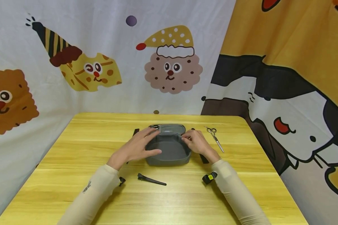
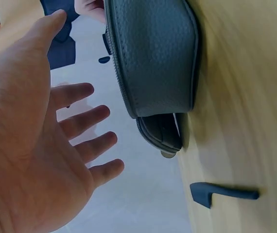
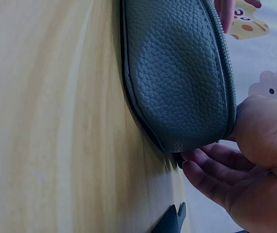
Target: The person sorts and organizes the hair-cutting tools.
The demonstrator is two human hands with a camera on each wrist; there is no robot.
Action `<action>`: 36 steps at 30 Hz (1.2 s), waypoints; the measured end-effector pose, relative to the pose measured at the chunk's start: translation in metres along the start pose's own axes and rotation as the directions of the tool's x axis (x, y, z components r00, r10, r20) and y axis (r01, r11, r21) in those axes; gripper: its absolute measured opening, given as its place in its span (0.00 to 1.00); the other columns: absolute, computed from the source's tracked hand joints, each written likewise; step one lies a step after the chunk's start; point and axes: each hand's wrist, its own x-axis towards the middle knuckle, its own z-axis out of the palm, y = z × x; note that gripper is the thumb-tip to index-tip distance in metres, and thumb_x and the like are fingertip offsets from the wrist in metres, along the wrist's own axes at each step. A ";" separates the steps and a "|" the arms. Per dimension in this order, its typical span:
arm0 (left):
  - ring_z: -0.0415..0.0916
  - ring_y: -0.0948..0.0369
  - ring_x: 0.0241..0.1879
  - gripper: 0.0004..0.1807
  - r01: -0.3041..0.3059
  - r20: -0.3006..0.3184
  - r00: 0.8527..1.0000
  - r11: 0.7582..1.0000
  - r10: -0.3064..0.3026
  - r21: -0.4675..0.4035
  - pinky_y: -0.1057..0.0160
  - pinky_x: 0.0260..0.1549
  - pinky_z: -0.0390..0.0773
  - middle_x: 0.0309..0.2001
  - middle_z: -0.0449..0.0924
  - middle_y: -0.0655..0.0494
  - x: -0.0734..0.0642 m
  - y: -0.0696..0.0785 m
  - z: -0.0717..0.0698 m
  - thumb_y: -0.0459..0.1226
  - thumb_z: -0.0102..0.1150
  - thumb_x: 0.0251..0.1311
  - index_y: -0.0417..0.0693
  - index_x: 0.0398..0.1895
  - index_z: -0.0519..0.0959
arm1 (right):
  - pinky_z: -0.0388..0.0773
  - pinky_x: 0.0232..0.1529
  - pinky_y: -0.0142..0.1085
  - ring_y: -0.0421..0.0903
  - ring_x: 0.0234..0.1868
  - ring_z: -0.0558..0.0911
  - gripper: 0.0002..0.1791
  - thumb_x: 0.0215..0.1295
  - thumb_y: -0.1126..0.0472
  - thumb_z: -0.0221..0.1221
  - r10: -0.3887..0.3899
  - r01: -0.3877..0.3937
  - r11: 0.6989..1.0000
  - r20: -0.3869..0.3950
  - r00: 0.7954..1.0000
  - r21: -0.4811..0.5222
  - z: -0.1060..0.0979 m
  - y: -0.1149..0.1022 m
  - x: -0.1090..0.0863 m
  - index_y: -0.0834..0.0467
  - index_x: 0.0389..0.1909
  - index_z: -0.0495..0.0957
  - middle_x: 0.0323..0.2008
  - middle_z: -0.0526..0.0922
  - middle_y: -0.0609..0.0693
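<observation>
A grey leather-look zip case lies on the table with its lid folded back, its inside facing up. My left hand hovers over the case's left side, fingers and thumb spread apart, holding nothing. In the left wrist view its palm shows beside the case's pebbled wall. At the back right corner, near the lid's hinge, my right hand pinches the rim. In the right wrist view the fingers curl behind that corner, and the thumb tip is hidden behind the zipped edge.
A black hair clip lies in front of the case. Silver scissors rest to the right. Dark items poke out beneath the right hand, and another dark piece sits left of the case. A printed curtain hangs behind the table.
</observation>
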 end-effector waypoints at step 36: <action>0.64 0.37 0.86 0.58 0.129 0.047 0.991 0.985 -0.124 -0.115 0.33 0.82 0.73 0.88 0.63 0.35 -0.010 -0.005 0.018 0.65 0.76 0.67 0.38 0.87 0.67 | 0.94 0.48 0.48 0.54 0.47 0.92 0.12 0.83 0.62 0.65 0.001 -0.001 1.000 -0.001 1.000 0.011 0.002 0.002 0.000 0.62 0.56 0.94 0.53 0.94 0.59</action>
